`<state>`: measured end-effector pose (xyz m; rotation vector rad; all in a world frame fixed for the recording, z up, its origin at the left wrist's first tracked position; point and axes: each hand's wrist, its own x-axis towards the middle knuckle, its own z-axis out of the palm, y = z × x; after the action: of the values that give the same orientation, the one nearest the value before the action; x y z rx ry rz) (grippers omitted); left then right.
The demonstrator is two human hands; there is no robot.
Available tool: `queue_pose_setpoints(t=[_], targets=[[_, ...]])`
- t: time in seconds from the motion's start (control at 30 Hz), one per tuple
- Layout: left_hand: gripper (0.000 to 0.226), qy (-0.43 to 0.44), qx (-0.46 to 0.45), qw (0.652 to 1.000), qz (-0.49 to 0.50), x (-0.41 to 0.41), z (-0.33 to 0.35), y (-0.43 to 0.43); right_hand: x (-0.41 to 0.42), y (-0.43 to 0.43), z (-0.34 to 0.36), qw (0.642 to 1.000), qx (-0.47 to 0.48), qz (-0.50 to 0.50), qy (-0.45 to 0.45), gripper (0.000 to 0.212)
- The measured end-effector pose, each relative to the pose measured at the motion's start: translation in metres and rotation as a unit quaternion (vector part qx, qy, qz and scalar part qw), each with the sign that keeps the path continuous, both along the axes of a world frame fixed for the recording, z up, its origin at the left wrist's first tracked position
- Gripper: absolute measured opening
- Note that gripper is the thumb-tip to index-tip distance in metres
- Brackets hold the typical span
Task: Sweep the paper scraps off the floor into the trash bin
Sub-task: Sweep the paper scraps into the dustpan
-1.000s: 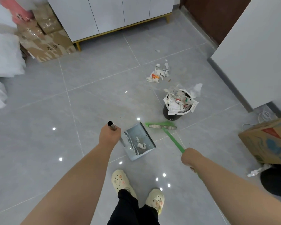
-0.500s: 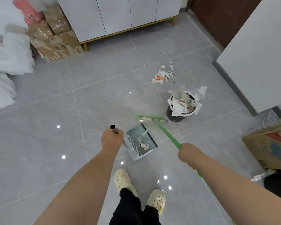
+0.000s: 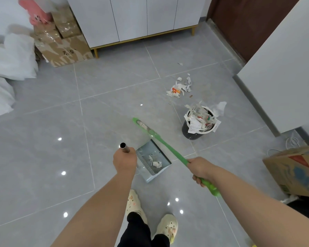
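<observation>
Dustpan handle (image 3: 123, 147) mostly behind left hand (image 3: 125, 161)

Reaches both bare forearms forward and down, grips the metal dustpan handle (image 3: 124, 147) in the left hand (image 3: 124, 162), knuckles up, and clasps the green broom stick (image 3: 169, 148) in the right hand (image 3: 201, 168), fists apart.
</observation>
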<state>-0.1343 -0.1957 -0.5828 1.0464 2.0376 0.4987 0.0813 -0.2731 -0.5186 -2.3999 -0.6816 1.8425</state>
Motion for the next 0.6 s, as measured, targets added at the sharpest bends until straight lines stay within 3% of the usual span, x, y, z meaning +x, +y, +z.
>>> queue_pose_setpoints(t=[0.33,0.47,0.6], targets=[[0.025,-0.041,0.012,0.999,0.033,0.004,0.004,0.060,-0.002,0.056,-0.016,0.992,0.027,0.089,-0.087,0.041],[0.025,-0.037,0.010,0.999,0.014,0.020,0.011,0.102,0.011,0.112,-0.014,0.992,0.036,0.074,-0.090,0.031],[0.032,-0.023,0.012,1.000,-0.018,0.048,0.019,0.156,0.048,0.172,0.004,0.993,0.041,-0.008,-0.109,0.021]])
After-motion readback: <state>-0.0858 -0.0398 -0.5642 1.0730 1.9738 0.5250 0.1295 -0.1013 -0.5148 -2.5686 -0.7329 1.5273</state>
